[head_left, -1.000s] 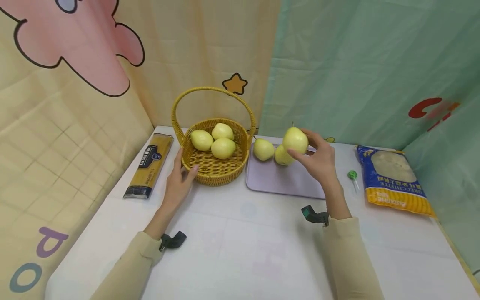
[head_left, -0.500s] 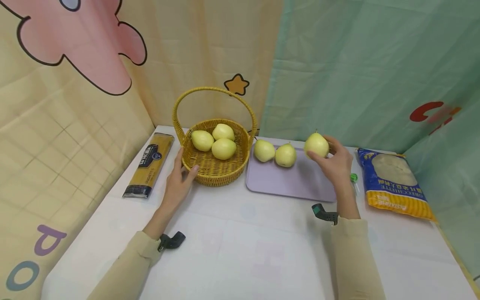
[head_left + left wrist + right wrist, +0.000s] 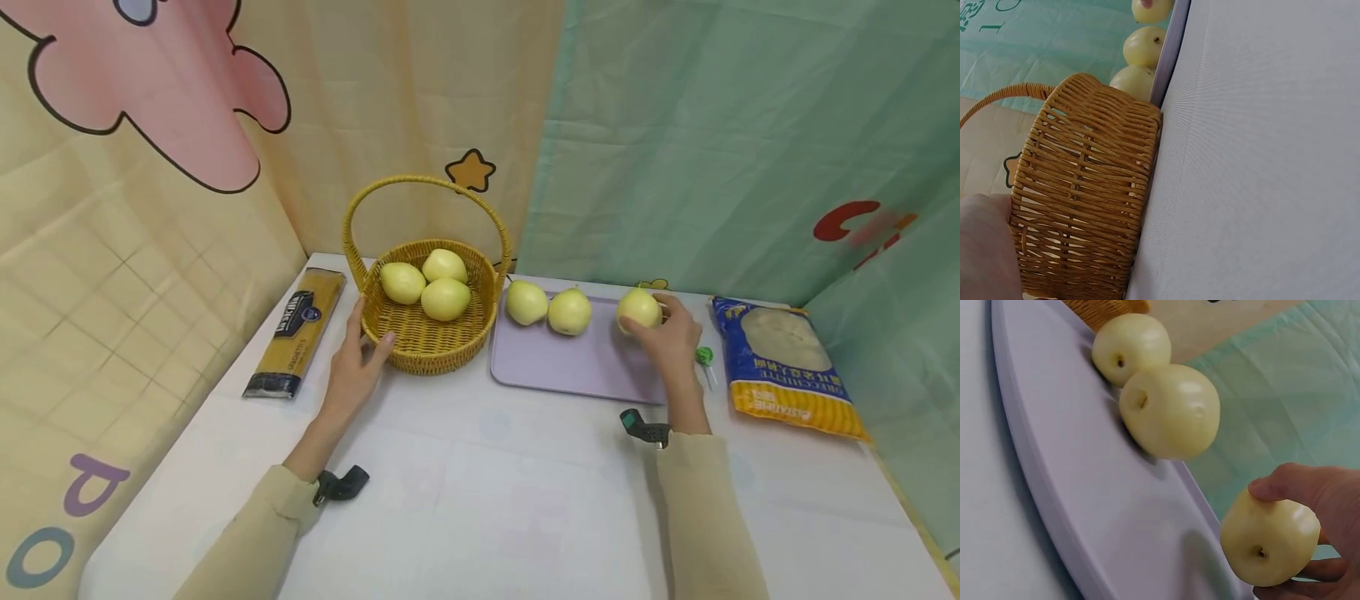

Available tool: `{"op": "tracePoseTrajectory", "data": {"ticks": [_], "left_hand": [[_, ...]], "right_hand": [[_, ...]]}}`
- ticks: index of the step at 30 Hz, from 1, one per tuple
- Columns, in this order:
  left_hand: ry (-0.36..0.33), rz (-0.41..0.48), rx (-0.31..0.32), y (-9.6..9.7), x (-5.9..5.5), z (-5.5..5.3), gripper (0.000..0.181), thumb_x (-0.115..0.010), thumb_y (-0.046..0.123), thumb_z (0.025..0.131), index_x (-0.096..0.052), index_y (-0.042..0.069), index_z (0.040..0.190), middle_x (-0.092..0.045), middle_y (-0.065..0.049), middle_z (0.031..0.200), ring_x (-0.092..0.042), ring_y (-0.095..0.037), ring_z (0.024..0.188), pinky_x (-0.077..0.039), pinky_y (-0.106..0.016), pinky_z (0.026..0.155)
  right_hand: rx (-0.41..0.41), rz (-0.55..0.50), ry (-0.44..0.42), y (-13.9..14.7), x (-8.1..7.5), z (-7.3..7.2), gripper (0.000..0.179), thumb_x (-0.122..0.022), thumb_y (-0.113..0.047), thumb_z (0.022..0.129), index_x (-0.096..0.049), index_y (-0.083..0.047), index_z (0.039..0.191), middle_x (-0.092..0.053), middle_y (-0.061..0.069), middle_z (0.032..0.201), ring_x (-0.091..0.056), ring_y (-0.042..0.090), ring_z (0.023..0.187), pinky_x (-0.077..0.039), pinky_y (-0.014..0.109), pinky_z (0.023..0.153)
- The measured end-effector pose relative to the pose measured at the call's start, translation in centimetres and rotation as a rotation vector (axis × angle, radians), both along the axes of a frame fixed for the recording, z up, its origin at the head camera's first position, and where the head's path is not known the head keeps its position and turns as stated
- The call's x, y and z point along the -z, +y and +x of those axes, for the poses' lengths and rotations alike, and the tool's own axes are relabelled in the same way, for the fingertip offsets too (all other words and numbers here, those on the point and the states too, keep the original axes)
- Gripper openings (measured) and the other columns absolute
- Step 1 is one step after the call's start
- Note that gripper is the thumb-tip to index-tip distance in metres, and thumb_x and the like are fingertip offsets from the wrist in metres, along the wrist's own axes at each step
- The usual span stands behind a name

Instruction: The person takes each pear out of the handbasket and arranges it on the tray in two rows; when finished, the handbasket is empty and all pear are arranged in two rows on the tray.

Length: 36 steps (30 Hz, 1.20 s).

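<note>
My left hand (image 3: 356, 362) rests against the near left side of a woven basket (image 3: 420, 360), its thumb by the rim and its fingers lying along the side. In the left wrist view part of that hand shows beside the wicker wall (image 3: 1085, 187). Three yellow-green pears (image 3: 446, 298) lie in the basket. My right hand (image 3: 672, 337) holds another pear (image 3: 1269, 540) between thumb and fingers, close over the right end of a lilac tray (image 3: 570, 367). Two more pears, one left (image 3: 527, 302) and one right (image 3: 569, 312), sit side by side on the tray.
A spaghetti pack (image 3: 295, 333) lies left of the basket. Right of my right hand are a green lollipop (image 3: 704, 356) and a blue and yellow bag of orecchiette (image 3: 791, 362). Printed curtains (image 3: 637, 150) hang behind the white table (image 3: 465, 483).
My right hand has carried its pear rightward, away from the other two on the tray, then lowered it a little toward the tray's right end. The left hand stays at the basket.
</note>
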<state>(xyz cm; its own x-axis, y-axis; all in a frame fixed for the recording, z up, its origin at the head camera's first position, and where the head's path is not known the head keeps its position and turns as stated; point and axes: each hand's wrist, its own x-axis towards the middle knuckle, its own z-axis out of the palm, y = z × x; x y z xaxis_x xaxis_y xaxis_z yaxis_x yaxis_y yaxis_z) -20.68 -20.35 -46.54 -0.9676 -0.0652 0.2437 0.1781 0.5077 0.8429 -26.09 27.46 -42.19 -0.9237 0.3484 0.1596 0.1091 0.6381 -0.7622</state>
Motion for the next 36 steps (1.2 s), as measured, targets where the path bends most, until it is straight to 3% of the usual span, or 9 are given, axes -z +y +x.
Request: {"op": "tracePoseTrajectory", "data": {"ticks": [8,27,33,36], "left_hand": [[-0.002,-0.001,0.000,0.0,0.0,-0.2,0.082,-0.055,0.047,0.109,-0.003,0.032,0.171,-0.023,-0.014,0.175,-0.040,-0.047,0.151,-0.032,-0.067,0.122],[0.016,0.003,0.004,-0.2,0.4,-0.2,0.080,-0.055,0.045,0.109,-0.005,0.032,0.171,-0.032,-0.017,0.171,-0.047,-0.046,0.145,-0.037,-0.067,0.118],[0.009,0.004,0.001,-0.2,0.4,-0.3,0.081,-0.054,0.045,0.109,-0.004,0.033,0.171,-0.029,-0.015,0.173,-0.046,-0.045,0.147,-0.036,-0.066,0.120],[0.014,0.003,0.003,-0.2,0.4,-0.3,0.081,-0.055,0.045,0.109,-0.005,0.032,0.171,-0.028,-0.015,0.173,-0.046,-0.045,0.147,-0.036,-0.066,0.120]], "right_hand": [[0.032,0.035,-0.019,0.1,1.3,-0.4,0.081,-0.082,-0.032,0.088,-0.049,-0.003,0.155,-0.057,0.027,0.150,-0.045,0.052,0.136,-0.035,0.064,0.113],[0.042,0.052,-0.045,-0.4,1.2,-0.4,0.082,-0.077,-0.040,0.095,-0.041,-0.001,0.159,-0.053,0.029,0.153,-0.045,0.049,0.141,-0.036,0.061,0.118],[0.030,0.048,-0.020,-0.6,0.8,-0.3,0.081,-0.076,-0.040,0.095,-0.042,-0.001,0.158,-0.053,0.029,0.152,-0.045,0.048,0.140,-0.036,0.062,0.118],[0.031,0.058,0.037,-0.8,0.4,-0.2,0.078,-0.077,-0.037,0.095,-0.046,0.000,0.156,-0.054,0.029,0.151,-0.048,0.047,0.139,-0.036,0.061,0.118]]}}
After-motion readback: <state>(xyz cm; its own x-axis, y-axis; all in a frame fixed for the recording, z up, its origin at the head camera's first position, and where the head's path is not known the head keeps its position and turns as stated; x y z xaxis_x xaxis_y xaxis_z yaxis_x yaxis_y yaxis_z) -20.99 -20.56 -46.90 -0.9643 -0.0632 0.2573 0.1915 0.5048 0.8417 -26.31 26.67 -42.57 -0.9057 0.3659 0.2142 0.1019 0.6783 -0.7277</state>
